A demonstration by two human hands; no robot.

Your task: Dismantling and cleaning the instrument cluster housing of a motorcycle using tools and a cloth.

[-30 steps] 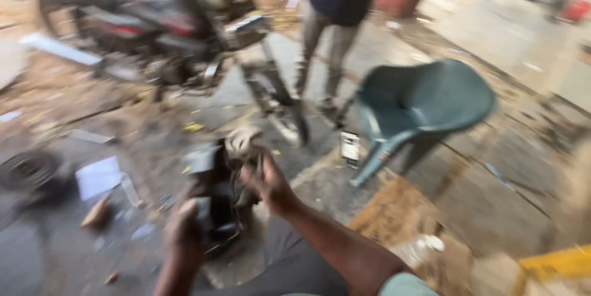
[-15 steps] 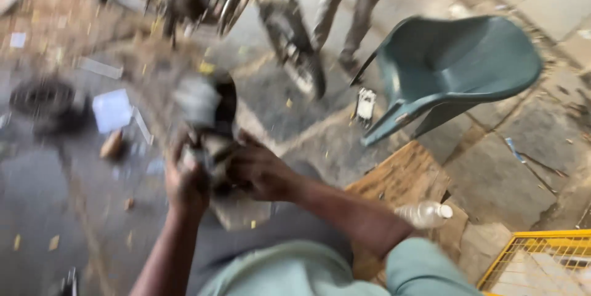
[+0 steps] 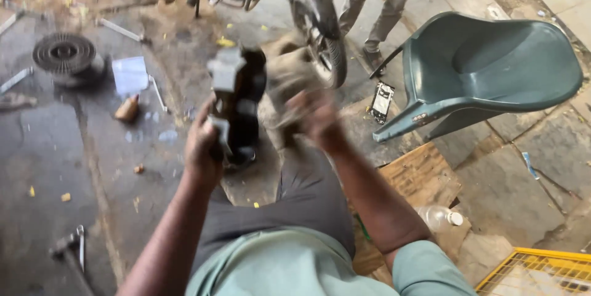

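Left hand [image 3: 206,142] grip clamped round dark engine part [image 3: 240,102]; right hand [image 3: 317,117] grip pressing dirty rag [image 3: 289,77] on it, blurred

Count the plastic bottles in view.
1. A clear plastic bottle with a white cap lies on the wooden board beside the person's right arm. Others may be hidden behind the body.

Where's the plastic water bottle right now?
Head view, lower right: the plastic bottle lies by the wooden board, beside the right forearm, below the green chair.
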